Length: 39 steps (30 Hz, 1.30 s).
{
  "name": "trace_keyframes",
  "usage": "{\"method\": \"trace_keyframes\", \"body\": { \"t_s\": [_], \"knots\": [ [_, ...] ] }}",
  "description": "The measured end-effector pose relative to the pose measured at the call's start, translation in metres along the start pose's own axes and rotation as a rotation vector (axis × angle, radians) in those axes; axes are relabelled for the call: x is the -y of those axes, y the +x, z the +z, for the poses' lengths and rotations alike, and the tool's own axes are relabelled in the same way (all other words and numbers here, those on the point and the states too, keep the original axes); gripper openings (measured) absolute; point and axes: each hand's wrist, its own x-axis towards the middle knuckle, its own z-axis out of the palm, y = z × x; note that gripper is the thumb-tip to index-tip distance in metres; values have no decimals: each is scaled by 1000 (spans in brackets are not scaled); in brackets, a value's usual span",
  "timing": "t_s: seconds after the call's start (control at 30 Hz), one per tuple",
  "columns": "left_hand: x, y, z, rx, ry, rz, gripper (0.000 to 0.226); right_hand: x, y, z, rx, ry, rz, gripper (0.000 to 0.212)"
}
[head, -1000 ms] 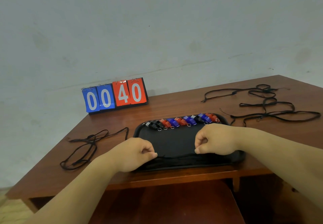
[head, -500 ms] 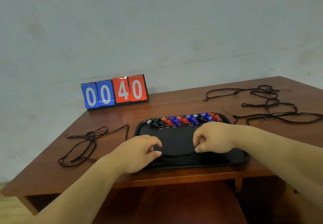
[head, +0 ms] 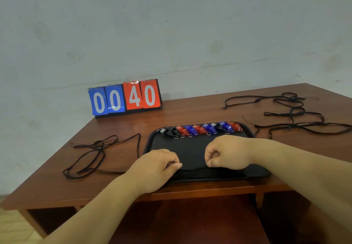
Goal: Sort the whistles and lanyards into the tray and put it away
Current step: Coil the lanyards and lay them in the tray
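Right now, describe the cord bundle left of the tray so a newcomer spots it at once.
Start at the wooden table, then the black tray with its row of whistles. Off the tray's left edge, nearer than the flip scoreboard, lies the left lanyard bundle. Unlike the bigger tangle right of the tray, it is small, apart, a few loose black loops.

Black tray (head: 152,136), red, blue, black whistles (head: 202,129)
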Motion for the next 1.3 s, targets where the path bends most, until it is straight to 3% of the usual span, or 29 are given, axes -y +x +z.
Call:
{"method": "trace_keyframes", "body": {
  "t_s": [0.27, 0.53, 0.77, 0.87, 0.93, 1.0, 1.13, 1.3],
  "knots": [
    [12, -6, -7, -107, -15, -64, 18, 16, 20, -6, -80, -53, -4, 19],
    [76, -47, -33, -185, 35, -222, 12, 66, 64, -2, -214, -51, -120, 18],
    [125, -91, -33, -111, 19, -278, 18, 135, 116, 9, -163, -122, -326, 32],
    [127, -98, -28, -146, 5, -305, 6, 153, 137, 22, -81, -269, -310, 40],
    [127, -99, -26, -185, -21, -309, 4, 160, 148, 28, -34, -326, -284, 30],
    [128, -99, -24, -184, -38, -319, 8, 164, 155, 32, -26, -312, -278, 17],
    [125, -100, -24, -194, -79, -359, 10, 165, 156, 27, -5, -234, -316, 16],
    [116, -95, -38, -301, -220, -412, 14, 160, 140, -10, -150, 44, -304, 10]
  ]
}}
